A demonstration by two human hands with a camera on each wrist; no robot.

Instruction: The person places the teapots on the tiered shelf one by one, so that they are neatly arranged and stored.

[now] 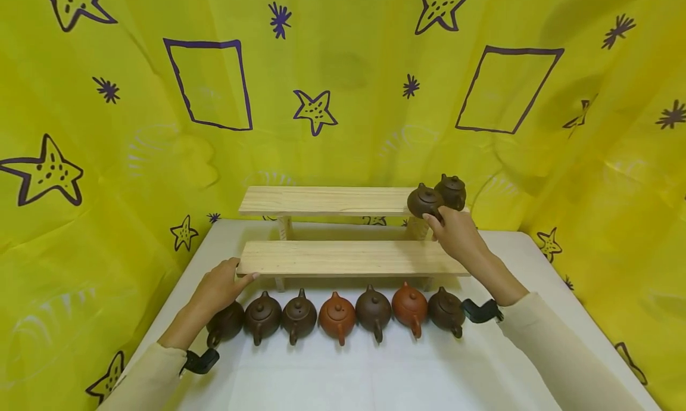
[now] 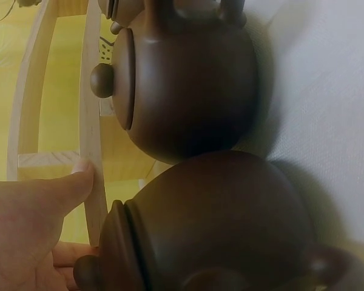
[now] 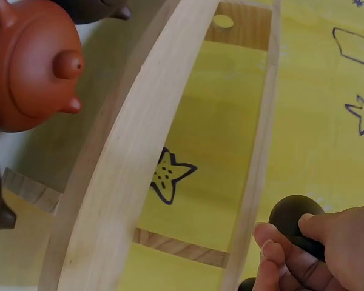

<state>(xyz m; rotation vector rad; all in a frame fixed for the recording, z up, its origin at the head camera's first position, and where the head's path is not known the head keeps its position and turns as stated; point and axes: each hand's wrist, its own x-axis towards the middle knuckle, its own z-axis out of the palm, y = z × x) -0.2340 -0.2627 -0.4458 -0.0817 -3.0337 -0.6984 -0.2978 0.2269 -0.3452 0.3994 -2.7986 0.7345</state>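
Yellow cloth (image 1: 354, 71) is hung behind the white surface (image 1: 321, 375). By the right hand (image 1: 458, 229), a dark teapot (image 1: 423, 201) is pinched at its handle, at the upper shelf (image 1: 321, 201), just left of a second teapot (image 1: 452, 192); the lower shelf (image 1: 348, 258) is gripped at its end by the left hand (image 1: 217, 286). Below the hands, seven teapots (image 1: 336, 317) are lined up.

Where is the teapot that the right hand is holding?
In the head view, the held teapot is in the right hand, at the right end of the upper shelf, just left of another dark teapot.
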